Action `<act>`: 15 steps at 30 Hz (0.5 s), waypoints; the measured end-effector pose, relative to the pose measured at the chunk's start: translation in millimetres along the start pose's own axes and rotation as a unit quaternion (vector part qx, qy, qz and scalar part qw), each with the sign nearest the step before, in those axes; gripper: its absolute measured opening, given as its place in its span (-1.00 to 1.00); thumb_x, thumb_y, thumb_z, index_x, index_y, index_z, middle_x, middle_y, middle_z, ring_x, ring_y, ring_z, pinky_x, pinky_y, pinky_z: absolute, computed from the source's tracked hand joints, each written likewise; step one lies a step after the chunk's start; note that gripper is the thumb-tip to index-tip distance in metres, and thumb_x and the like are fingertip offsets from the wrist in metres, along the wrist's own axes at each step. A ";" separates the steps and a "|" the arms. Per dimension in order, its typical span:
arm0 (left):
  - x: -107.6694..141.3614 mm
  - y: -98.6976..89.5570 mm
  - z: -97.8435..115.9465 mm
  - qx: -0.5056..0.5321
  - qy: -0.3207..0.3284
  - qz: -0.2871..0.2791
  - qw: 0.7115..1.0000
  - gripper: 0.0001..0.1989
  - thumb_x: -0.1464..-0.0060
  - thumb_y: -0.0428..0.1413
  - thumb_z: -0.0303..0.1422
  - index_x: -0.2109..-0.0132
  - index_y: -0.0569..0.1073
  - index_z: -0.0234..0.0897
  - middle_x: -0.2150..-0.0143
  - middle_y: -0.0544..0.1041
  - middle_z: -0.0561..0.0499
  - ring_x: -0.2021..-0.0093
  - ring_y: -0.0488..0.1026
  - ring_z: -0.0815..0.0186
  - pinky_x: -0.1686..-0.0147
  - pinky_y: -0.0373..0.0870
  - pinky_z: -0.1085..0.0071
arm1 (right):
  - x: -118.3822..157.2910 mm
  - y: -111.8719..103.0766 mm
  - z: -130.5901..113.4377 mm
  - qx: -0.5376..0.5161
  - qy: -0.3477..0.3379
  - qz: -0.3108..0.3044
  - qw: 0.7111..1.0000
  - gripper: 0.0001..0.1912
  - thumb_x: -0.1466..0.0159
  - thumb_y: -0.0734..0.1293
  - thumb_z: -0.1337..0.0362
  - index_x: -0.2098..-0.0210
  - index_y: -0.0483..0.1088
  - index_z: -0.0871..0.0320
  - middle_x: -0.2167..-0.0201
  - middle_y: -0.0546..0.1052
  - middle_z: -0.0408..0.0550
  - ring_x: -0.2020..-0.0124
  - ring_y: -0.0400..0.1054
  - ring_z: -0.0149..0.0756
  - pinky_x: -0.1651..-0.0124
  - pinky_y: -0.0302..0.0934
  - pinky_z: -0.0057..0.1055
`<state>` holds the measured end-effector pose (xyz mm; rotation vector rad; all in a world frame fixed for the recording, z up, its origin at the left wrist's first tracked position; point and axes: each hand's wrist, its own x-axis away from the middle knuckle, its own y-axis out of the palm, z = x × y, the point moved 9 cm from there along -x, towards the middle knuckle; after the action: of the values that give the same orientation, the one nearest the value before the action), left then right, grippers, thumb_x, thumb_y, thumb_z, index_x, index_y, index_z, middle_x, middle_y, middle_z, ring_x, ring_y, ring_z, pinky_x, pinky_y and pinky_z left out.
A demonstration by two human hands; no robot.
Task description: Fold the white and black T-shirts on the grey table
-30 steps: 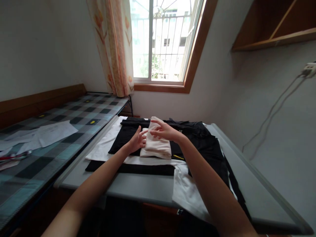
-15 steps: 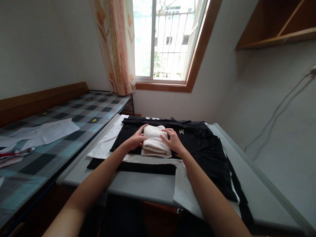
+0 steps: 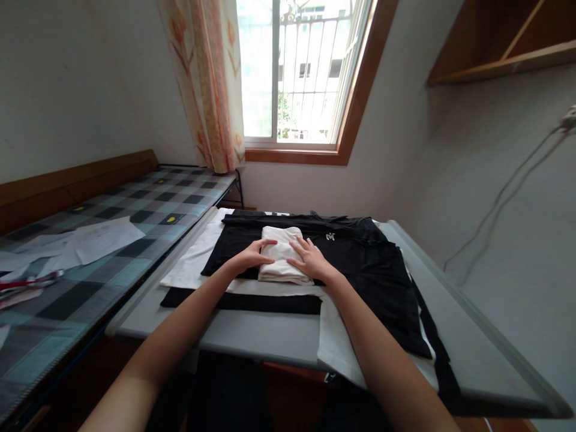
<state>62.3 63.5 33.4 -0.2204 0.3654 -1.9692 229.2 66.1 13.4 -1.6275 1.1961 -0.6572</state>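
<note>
A folded white cloth garment [image 3: 282, 236] lies in a small, neat rectangle on top of a spread black shirt [image 3: 364, 270] with a small white print. My left hand [image 3: 248, 257] rests on the garment's left side, thumb and fingers apart. On its right side, my right hand [image 3: 311, 261] lies flat with spread fingers. Both palms touch the cloth without gripping it, as far as I can see. Under the black shirt, parts of a white shirt [image 3: 189, 264] and another black cloth [image 3: 274, 303] stick out.
The clothes lie on a grey table [image 3: 261, 336] with raised edges. To the left is a bed with a checked mattress [image 3: 189, 186], bearing papers [image 3: 105, 240]. Behind are a curtain [image 3: 211, 90] and a barred window [image 3: 306, 78]. A cable [image 3: 499, 204] hangs on the right wall.
The white garment looks flatter, its front fold lower. My left fingers have moved onto its top, and my right fingers have spread and slid lower over it.
</note>
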 end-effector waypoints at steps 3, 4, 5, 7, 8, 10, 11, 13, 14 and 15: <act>-2.4 -0.6 0.1 -0.031 0.012 0.001 0.999 -0.33 0.19 0.33 -0.31 -0.14 0.44 -0.31 -0.10 0.43 -0.14 -0.09 0.35 0.06 -0.10 0.29 0.20 | 2.1 1.6 4.5 0.005 0.016 -0.021 1.000 -0.23 -0.26 0.17 -0.22 -0.37 0.07 -0.07 -0.44 -0.13 -0.08 -0.40 -0.29 0.25 -0.33 -0.25 0.14; -2.9 -0.5 -0.2 -0.046 0.009 0.003 0.999 -0.33 0.18 0.33 -0.32 -0.14 0.44 -0.32 -0.09 0.42 -0.14 -0.09 0.35 0.06 -0.11 0.28 0.18 | 2.9 1.6 4.9 0.006 0.019 -0.027 0.999 -0.23 -0.27 0.16 -0.22 -0.38 0.05 -0.07 -0.44 -0.14 -0.08 -0.40 -0.30 0.27 -0.33 -0.26 0.16; -3.0 -1.5 0.3 -0.070 0.005 0.015 0.997 -0.35 0.18 0.33 -0.33 -0.13 0.45 -0.32 -0.07 0.41 -0.14 -0.09 0.35 0.05 -0.12 0.29 0.17 | 3.7 1.4 4.9 0.006 0.023 -0.034 0.999 -0.23 -0.27 0.15 -0.22 -0.38 0.03 -0.06 -0.45 -0.15 -0.08 -0.40 -0.31 0.27 -0.33 -0.27 0.18; -1.5 -7.8 8.8 -0.141 0.024 0.077 0.987 -0.41 0.17 0.32 -0.34 -0.08 0.48 -0.31 -0.08 0.35 -0.15 -0.11 0.32 0.04 -0.15 0.27 0.15 | 4.6 0.2 3.3 0.005 0.027 -0.040 0.999 -0.24 -0.29 0.14 -0.19 -0.39 0.01 -0.06 -0.45 -0.16 -0.07 -0.40 -0.31 0.26 -0.32 -0.28 0.20; 0.9 -11.0 17.4 -0.181 0.051 0.119 0.975 -0.45 0.14 0.31 -0.34 -0.07 0.50 -0.29 -0.11 0.31 -0.15 -0.15 0.29 0.04 -0.18 0.24 0.16 | 4.7 -1.2 1.4 0.005 0.024 -0.036 0.999 -0.26 -0.30 0.13 -0.18 -0.38 0.02 -0.05 -0.45 -0.16 -0.06 -0.41 -0.31 0.24 -0.32 -0.29 0.20; 7.5 -9.3 36.5 -0.252 0.126 0.177 0.943 -0.55 0.01 0.25 -0.30 -0.07 0.50 -0.23 -0.17 0.25 -0.14 -0.21 0.22 0.07 -0.25 0.15 0.16 | 4.3 -5.7 -3.9 0.003 0.009 -0.017 1.000 -0.32 -0.33 0.11 -0.14 -0.37 0.07 -0.04 -0.44 -0.12 -0.04 -0.41 -0.29 0.17 -0.33 -0.29 0.18; 9.8 -3.9 42.5 -0.278 0.156 0.180 0.930 -0.57 -0.05 0.21 -0.27 -0.09 0.48 -0.20 -0.19 0.24 -0.13 -0.23 0.20 0.08 -0.26 0.12 0.16 | 4.2 -8.7 -6.7 0.003 -0.001 -0.002 1.000 -0.35 -0.35 0.10 -0.11 -0.35 0.10 -0.02 -0.44 -0.09 -0.02 -0.41 -0.27 0.13 -0.34 -0.27 0.14; 9.3 10.1 42.6 -0.323 0.176 0.143 0.919 -0.59 -0.11 0.16 -0.22 -0.11 0.47 -0.14 -0.19 0.28 -0.12 -0.23 0.20 0.08 -0.25 0.11 0.10 | 4.5 -15.6 -8.6 0.003 -0.002 0.030 1.000 -0.40 -0.37 0.10 -0.05 -0.32 0.17 0.06 -0.41 0.02 0.06 -0.39 -0.12 0.07 -0.32 -0.14 0.04; 7.8 15.7 38.6 -0.341 0.169 0.120 0.917 -0.58 -0.11 0.16 -0.19 -0.11 0.47 -0.13 -0.17 0.31 -0.12 -0.22 0.21 0.06 -0.23 0.13 0.08 | 5.2 -20.1 -5.8 0.005 0.018 0.048 0.999 -0.41 -0.37 0.11 -0.02 -0.29 0.21 0.10 -0.37 0.10 0.12 -0.34 -0.01 0.06 -0.29 -0.06 -0.01; 6.2 18.6 33.9 -0.354 0.157 0.104 0.916 -0.58 -0.10 0.17 -0.17 -0.10 0.47 -0.13 -0.15 0.33 -0.12 -0.21 0.23 0.05 -0.21 0.15 0.07 | 6.7 -25.7 -0.4 0.007 0.052 0.070 0.996 -0.43 -0.37 0.11 0.00 -0.26 0.25 0.15 -0.31 0.19 0.18 -0.28 0.10 0.05 -0.24 0.03 -0.04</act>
<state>86.3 45.5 58.6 -0.3070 1.2641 -1.5871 241.5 60.9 36.4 -1.4978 1.3632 -0.6664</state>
